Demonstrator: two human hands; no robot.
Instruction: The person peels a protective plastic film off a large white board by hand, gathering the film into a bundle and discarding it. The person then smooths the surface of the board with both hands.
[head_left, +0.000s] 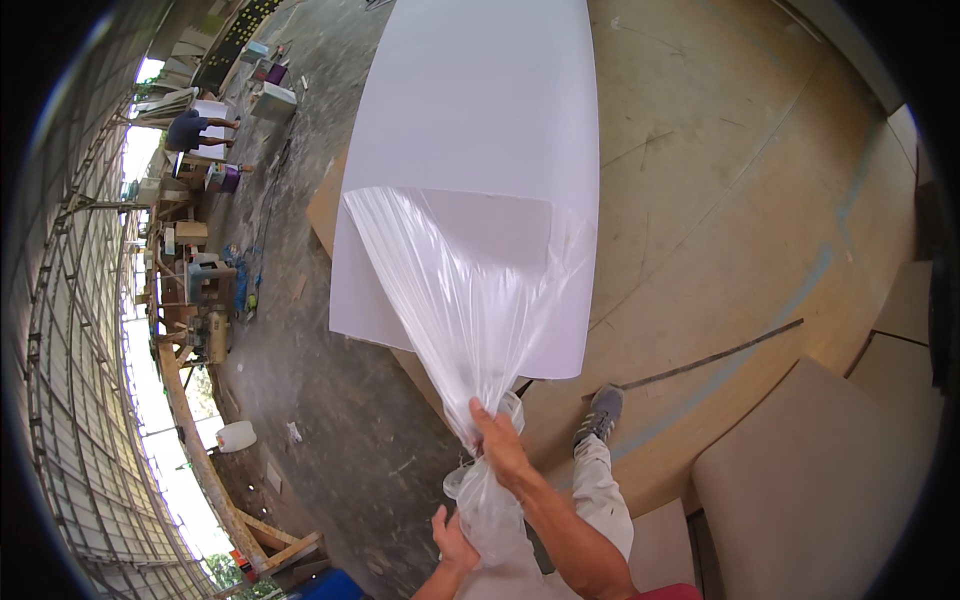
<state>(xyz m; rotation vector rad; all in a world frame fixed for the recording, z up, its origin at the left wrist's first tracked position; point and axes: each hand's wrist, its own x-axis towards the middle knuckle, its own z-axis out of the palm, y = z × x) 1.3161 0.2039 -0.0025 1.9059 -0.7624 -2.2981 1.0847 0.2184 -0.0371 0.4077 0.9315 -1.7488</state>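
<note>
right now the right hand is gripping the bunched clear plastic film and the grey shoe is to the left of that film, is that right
Not quite: the head view shows the grey shoe to the right of the clear plastic film, not to its left. The right hand is indeed gripping the bunched film.

Glossy plastic film [462, 310] — creased and see-through, smooth matt white sheet [480, 95], rough-looking grey floor [310, 410]

Film [465, 325] over near end of sheet [475, 100], on board [700, 190]; jug [237, 436] on floor [320, 400] to the left
</note>
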